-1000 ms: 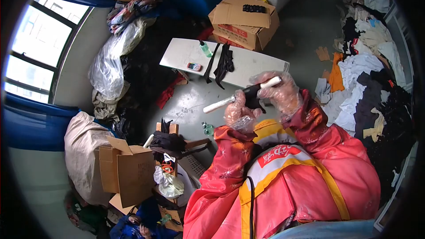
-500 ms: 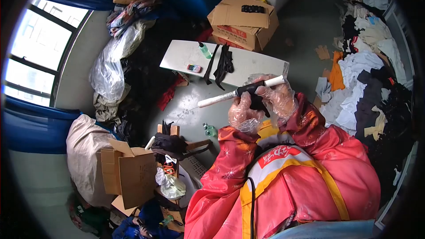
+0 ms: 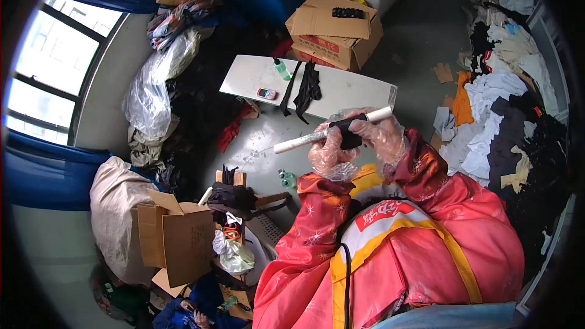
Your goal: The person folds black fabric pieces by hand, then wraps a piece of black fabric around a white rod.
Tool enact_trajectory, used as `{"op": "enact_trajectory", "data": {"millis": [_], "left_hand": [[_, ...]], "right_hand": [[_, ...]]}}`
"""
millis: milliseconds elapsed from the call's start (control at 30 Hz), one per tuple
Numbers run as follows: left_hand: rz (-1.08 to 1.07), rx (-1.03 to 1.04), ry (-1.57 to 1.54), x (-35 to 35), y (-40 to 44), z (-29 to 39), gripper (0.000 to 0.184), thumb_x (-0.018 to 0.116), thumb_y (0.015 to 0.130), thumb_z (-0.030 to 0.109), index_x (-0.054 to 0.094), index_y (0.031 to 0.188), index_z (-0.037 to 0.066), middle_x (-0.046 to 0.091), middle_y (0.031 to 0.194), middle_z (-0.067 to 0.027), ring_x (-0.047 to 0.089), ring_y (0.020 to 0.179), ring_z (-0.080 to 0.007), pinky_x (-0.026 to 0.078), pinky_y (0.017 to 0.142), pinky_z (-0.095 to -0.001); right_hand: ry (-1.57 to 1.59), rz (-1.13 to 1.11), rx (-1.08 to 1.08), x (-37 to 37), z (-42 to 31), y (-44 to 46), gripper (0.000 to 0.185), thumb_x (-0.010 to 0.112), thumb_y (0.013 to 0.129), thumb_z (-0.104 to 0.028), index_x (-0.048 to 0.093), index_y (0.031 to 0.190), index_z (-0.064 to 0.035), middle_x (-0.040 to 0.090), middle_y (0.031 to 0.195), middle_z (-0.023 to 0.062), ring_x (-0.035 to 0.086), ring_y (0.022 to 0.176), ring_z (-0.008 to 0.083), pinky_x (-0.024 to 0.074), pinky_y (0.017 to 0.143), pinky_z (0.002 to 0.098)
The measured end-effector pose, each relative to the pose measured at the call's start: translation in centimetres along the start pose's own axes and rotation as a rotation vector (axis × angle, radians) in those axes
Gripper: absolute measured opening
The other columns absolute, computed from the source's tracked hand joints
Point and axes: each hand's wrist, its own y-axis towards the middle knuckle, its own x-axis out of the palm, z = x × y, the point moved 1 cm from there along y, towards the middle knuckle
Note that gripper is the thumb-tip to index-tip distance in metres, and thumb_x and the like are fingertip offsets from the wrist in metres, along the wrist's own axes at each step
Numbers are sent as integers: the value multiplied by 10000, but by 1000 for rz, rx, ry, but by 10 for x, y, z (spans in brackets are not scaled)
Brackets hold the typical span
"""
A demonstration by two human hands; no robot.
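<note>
A white tube (image 3: 294, 144) slants up to the right in front of my chest, with a piece of black fabric (image 3: 350, 136) wrapped round its middle. Both hands wear clear plastic gloves. My left hand (image 3: 332, 155) is closed round the tube and the fabric's left edge. On the other side, my right hand (image 3: 385, 137) grips the fabric and the tube near its upper right end. The fingers of both hands are partly hidden by the crinkled gloves.
Beyond my hands, a white bench (image 3: 244, 76) bears a green bottle (image 3: 282, 69), a phone (image 3: 266, 93) and black strips (image 3: 308, 88). Cardboard boxes (image 3: 329, 18) stand behind it. Cloth heaps (image 3: 487, 103) lie right. Lower left are an open box (image 3: 189, 240) and a person in blue (image 3: 183, 314).
My left hand has shifted slightly left, away from my right. The black fabric, which hung lower between my hands, now looks more spread along the tube.
</note>
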Motion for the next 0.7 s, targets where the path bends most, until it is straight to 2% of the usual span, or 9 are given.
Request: {"op": "enact_trajectory", "data": {"millis": [67,100,167,200,300,367,433,567,700], "left_hand": [[15,45,3,2,1,-6,251,585,836,160,478,1028,38,565,916,-87,561,745,-189,462,522,-308],[13,49,2,3,0,-8,251,585,836,160,478,1028,38,565,916,-87,561,745,-189,462,522,-308],[80,-37,20,3,-4,-13,288,592,812,112,488,1063,18,564,889,-85,572,732,-175,489,511,-272],[43,-67,-55,7,-7,-10,252,595,809,95,495,1026,16,565,895,-87,574,742,-189,503,551,-306],[89,-84,-153,11,-8,-14,205,600,811,91,497,976,25,570,874,-90,573,745,-200,493,545,-317],[122,-34,-137,9,-7,-18,188,621,797,85,492,926,40,569,857,-97,574,712,-208,483,518,-314],[185,-190,-119,12,-11,-14,169,601,809,75,471,917,89,543,891,-50,557,771,-188,483,592,-312],[170,-165,-55,2,-9,-19,195,603,802,61,470,942,88,550,909,-56,563,786,-191,491,614,-312],[16,-102,-203,26,-17,-7,244,546,820,56,481,1055,65,569,919,-69,572,784,-188,482,597,-276]], "right_hand": [[-42,48,36,2,-3,-2,337,681,775,-189,564,1031,-4,605,926,70,571,842,140,469,761,267],[-43,45,33,3,-2,-1,337,681,775,-189,564,1031,-4,605,926,70,571,842,140,469,761,267],[334,72,85,3,4,0,353,682,775,-228,564,1032,-17,608,904,63,581,830,149,476,745,280],[305,75,54,3,5,0,372,693,761,-269,566,1016,-30,610,898,61,588,815,151,482,733,284],[428,75,132,4,13,-1,391,702,750,-290,558,1011,-38,604,913,64,591,801,154,485,735,285],[413,93,106,8,11,-4,395,705,747,-289,556,1017,-42,604,915,66,592,801,156,490,724,288],[397,113,77,8,12,-6,400,708,744,-288,555,1023,-45,604,918,67,593,800,158,495,713,290],[326,144,34,1,21,-8,394,705,747,-281,558,1039,-59,609,900,57,598,787,151,504,669,287],[293,145,48,4,19,-13,383,688,762,-299,567,1020,-44,610,894,60,598,766,137,490,683,261]]}}
